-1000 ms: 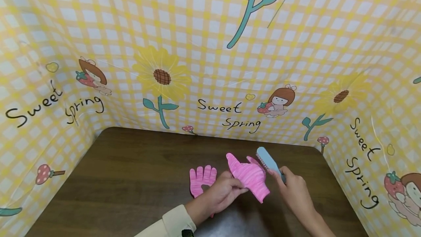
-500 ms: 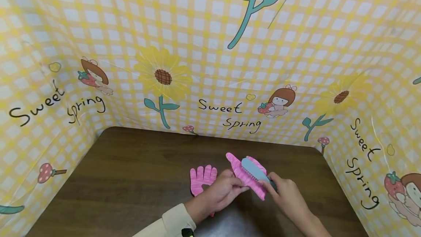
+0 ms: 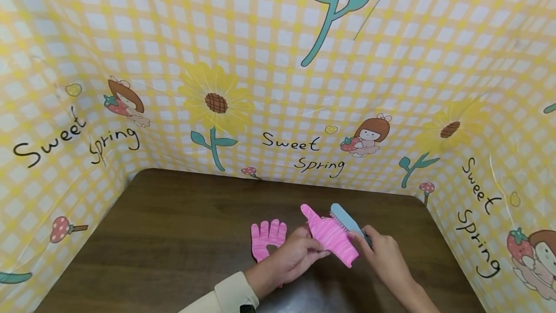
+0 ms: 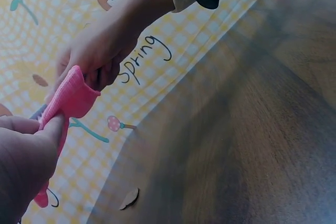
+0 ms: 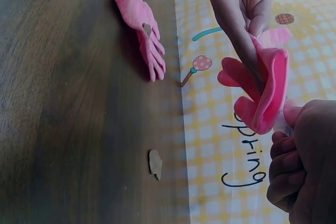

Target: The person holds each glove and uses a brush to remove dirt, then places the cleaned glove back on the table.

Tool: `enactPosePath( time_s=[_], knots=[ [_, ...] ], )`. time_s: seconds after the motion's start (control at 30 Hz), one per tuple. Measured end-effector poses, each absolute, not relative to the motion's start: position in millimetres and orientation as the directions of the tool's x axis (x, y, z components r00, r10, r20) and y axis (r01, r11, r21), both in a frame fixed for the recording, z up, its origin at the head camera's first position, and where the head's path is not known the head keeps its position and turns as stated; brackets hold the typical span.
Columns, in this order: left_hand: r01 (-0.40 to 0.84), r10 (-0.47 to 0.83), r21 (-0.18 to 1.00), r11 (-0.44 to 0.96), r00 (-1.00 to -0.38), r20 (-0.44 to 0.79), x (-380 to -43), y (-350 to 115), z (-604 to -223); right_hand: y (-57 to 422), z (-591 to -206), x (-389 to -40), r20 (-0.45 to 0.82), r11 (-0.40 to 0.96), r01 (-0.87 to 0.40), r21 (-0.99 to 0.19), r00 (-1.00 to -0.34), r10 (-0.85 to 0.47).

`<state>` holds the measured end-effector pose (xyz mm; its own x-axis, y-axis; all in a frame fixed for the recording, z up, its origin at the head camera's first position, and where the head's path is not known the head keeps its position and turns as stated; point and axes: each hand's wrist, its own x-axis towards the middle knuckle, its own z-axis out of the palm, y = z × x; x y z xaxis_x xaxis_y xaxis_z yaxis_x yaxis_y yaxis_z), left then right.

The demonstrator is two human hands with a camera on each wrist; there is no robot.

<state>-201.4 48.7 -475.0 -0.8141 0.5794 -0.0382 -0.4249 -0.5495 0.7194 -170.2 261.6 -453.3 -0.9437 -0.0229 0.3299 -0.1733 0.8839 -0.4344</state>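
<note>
My left hand (image 3: 299, 257) pinches a pink knitted glove (image 3: 332, 239) by its near edge and holds it raised over the table. One finger of that glove points up to the left; its other fingers are mostly hidden in the head view. My right hand (image 3: 384, 252) grips a light blue brush (image 3: 345, 217) by the handle, bristles facing the glove at its upper right side. In the right wrist view the held glove (image 5: 273, 87) shows its open cuff. A second pink glove (image 3: 266, 235) lies behind my left wrist, with a dark grey-brown patch (image 3: 272, 248) on it.
A dark wood table (image 3: 173, 235) spreads beneath both hands. On it lies a small grey-brown flat scrap (image 5: 155, 164), seen in the wrist views. A yellow checked cloth (image 3: 278, 86) with flower prints hangs around the back and sides.
The brush swept down and left across the held glove half a second ago, and is now back at its upper right side. My left hand stays nearly still.
</note>
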Motion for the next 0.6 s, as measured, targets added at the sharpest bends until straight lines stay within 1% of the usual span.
enactPosePath(
  time_s=[0.23,0.43,0.5,0.6],
  knots=[
    [-0.424,0.575,0.719,-0.550,-0.817,-0.041,-200.5,48.5,-478.3,267.8,-454.5,-172.3,0.294,0.889,-0.124,-0.441,-0.956,0.013],
    [-0.413,0.579,0.733,-0.541,-0.815,-0.033,-201.9,44.0,-477.5,275.9,-446.5,-171.7,0.219,0.867,-0.015,-0.497,-0.970,0.109],
    [-0.418,0.577,0.722,-0.551,-0.816,-0.033,-202.9,43.2,-476.9,275.5,-444.6,-168.3,0.221,0.850,-0.032,-0.526,-0.970,0.100],
    [-0.429,0.586,0.706,-0.564,-0.810,-0.024,-204.4,44.5,-476.5,271.0,-444.8,-161.0,0.290,0.833,-0.161,-0.530,-0.957,0.000]
  ],
)
